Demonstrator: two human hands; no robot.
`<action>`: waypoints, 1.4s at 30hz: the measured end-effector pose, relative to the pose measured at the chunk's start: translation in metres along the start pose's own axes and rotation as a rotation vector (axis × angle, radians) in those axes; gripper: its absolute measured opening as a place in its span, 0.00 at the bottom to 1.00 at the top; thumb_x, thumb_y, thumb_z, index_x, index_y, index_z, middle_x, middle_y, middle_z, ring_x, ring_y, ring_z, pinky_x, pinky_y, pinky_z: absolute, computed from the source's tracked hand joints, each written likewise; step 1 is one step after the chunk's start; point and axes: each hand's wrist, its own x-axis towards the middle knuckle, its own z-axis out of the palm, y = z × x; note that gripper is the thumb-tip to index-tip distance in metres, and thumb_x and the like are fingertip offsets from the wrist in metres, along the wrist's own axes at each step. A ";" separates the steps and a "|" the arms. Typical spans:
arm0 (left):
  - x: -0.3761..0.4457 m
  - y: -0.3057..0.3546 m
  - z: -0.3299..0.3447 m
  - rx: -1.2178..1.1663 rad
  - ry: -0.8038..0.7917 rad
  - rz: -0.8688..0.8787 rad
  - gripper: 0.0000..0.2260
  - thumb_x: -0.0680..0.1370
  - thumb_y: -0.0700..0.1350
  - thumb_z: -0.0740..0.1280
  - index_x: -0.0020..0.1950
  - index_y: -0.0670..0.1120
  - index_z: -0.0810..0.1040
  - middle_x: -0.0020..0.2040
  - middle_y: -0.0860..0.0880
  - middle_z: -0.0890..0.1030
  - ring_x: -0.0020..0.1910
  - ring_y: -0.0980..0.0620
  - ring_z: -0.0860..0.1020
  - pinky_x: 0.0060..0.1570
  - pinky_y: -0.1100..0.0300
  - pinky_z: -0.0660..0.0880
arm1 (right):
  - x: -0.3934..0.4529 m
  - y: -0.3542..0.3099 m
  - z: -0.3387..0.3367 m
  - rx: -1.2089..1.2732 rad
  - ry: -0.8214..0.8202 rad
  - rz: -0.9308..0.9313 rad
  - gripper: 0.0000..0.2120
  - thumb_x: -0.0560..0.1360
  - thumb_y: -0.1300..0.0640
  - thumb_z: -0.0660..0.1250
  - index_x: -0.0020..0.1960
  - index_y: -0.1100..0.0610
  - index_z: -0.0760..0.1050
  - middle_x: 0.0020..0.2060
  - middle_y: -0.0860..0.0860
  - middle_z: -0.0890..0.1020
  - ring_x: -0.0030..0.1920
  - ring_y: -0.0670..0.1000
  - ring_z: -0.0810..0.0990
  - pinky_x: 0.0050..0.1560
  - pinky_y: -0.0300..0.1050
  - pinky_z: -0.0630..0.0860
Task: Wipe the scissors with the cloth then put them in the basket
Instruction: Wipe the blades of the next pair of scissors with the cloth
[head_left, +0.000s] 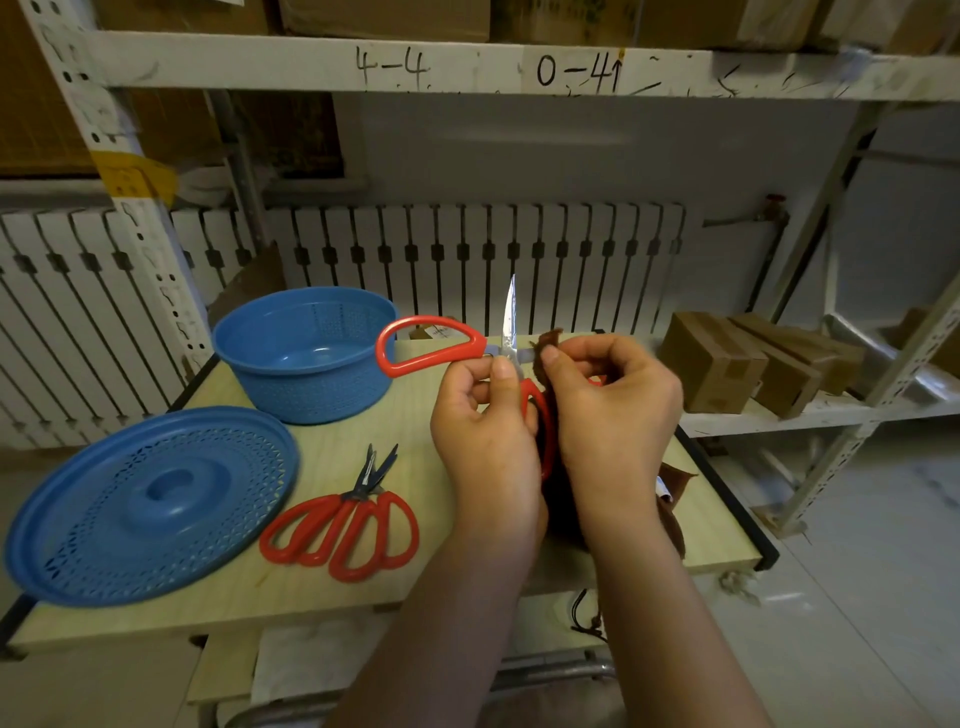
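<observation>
Here the left hand (485, 431) grips a pair of red-handled scissors (457, 348) above the desk (332, 457), blades spread, one pointing up. The right hand (613, 410) pinches a brown cloth (548, 345) against the other blade, fingers curled. The blue basket (306, 353) stands at the desk's far left, its lid (150, 504) nearer, beside two more red scissors (343, 525).
</observation>
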 end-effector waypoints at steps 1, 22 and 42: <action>0.001 0.000 0.001 -0.001 0.004 0.007 0.07 0.81 0.42 0.62 0.45 0.45 0.76 0.36 0.43 0.72 0.27 0.54 0.68 0.24 0.64 0.66 | -0.001 0.000 0.001 -0.003 -0.003 -0.009 0.08 0.71 0.55 0.74 0.37 0.45 0.77 0.32 0.43 0.80 0.44 0.51 0.80 0.45 0.55 0.79; 0.008 -0.004 -0.002 0.096 0.000 0.090 0.07 0.81 0.41 0.63 0.43 0.47 0.76 0.36 0.46 0.75 0.31 0.52 0.71 0.30 0.59 0.69 | -0.001 0.000 0.003 -0.098 -0.067 -0.071 0.11 0.71 0.52 0.73 0.35 0.42 0.74 0.34 0.42 0.79 0.46 0.50 0.79 0.52 0.58 0.76; 0.004 -0.003 -0.003 0.044 -0.034 0.027 0.07 0.81 0.41 0.62 0.44 0.46 0.76 0.36 0.45 0.74 0.30 0.55 0.71 0.28 0.65 0.70 | 0.000 0.001 0.000 -0.130 -0.080 -0.039 0.10 0.72 0.52 0.73 0.35 0.43 0.73 0.34 0.41 0.79 0.46 0.49 0.79 0.53 0.58 0.76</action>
